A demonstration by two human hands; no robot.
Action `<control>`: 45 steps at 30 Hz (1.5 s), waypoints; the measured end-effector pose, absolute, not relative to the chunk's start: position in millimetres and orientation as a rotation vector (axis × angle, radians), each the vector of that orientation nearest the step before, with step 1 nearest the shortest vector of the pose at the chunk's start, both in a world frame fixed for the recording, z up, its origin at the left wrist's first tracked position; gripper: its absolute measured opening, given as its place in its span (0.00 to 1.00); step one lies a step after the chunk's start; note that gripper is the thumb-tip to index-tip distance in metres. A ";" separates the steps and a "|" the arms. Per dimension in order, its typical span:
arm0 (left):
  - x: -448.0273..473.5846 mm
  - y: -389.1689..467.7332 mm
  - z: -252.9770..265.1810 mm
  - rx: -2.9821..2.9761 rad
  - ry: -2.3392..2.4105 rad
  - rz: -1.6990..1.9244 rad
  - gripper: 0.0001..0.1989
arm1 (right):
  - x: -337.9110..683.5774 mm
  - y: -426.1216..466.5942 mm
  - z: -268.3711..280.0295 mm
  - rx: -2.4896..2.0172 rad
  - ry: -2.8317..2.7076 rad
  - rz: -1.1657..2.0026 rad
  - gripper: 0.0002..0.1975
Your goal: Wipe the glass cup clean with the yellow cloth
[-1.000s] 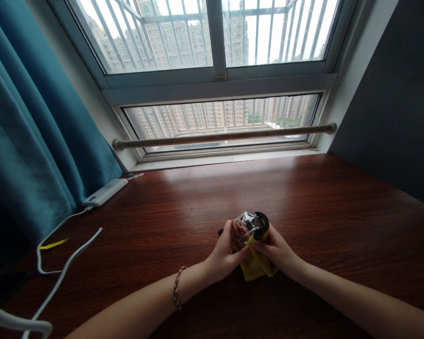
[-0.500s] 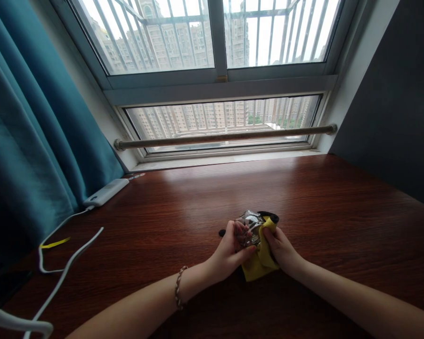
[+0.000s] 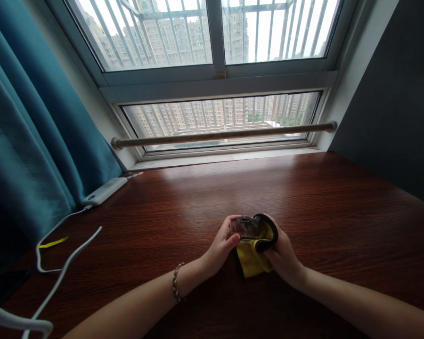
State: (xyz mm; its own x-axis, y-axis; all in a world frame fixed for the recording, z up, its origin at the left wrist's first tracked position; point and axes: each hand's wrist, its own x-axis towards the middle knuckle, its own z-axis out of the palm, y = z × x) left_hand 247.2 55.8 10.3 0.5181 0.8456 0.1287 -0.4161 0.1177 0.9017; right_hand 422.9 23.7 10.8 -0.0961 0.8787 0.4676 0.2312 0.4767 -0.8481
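Observation:
My left hand (image 3: 219,247) is closed around one side of a clear, shiny object (image 3: 244,227), perhaps a small glass vessel, its thumb lying along the near face. Fingers show dimly through the clear wall. A yellow cloth with a dark edge (image 3: 251,262) is folded against the object's right end and hangs below it. Gripping the cloth from the right is my right hand (image 3: 284,256), its fingers mostly hidden behind the fold. Both hands are close together over the brown wooden table (image 3: 183,197).
A white power strip (image 3: 104,190) lies at the left by the blue curtain (image 3: 53,113). White cables (image 3: 69,256) and a yellow strip (image 3: 53,243) are on the left side. A metal rail (image 3: 226,136) crosses before the window; a dark wall (image 3: 392,117) stands right.
The clear object has turned in my left hand and now lies more sideways. My right hand has shifted the cloth, whose dark edge now curves round the object's right end.

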 end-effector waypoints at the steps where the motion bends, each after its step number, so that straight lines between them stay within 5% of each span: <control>1: 247.9 55.2 11.5 1.085 0.475 0.970 0.28 | 423.2 23.3 8.9 -0.995 -1.598 0.703 0.20; 7: 253.4 53.1 16.9 0.981 0.462 0.875 0.22 | 425.8 24.6 -4.2 -1.073 -1.546 0.630 0.10; 12: 251.9 58.6 15.6 0.937 0.500 0.872 0.19 | 426.8 26.2 -0.4 -1.039 -1.576 0.547 0.20; 28: 247.7 51.5 17.6 1.236 0.406 0.781 0.36 | 416.2 19.6 3.9 -0.919 -1.697 0.558 0.42; 45: 243.7 48.0 21.9 1.461 0.255 0.829 0.38 | 422.5 20.6 16.1 -1.074 -1.550 0.785 0.14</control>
State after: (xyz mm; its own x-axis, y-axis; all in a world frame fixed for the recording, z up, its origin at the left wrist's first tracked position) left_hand 243.7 48.0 21.9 0.7058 0.6296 0.3247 -0.3388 -0.1024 0.9353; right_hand 422.5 20.6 16.1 -0.0527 0.9227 0.3820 0.2376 0.3831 -0.8926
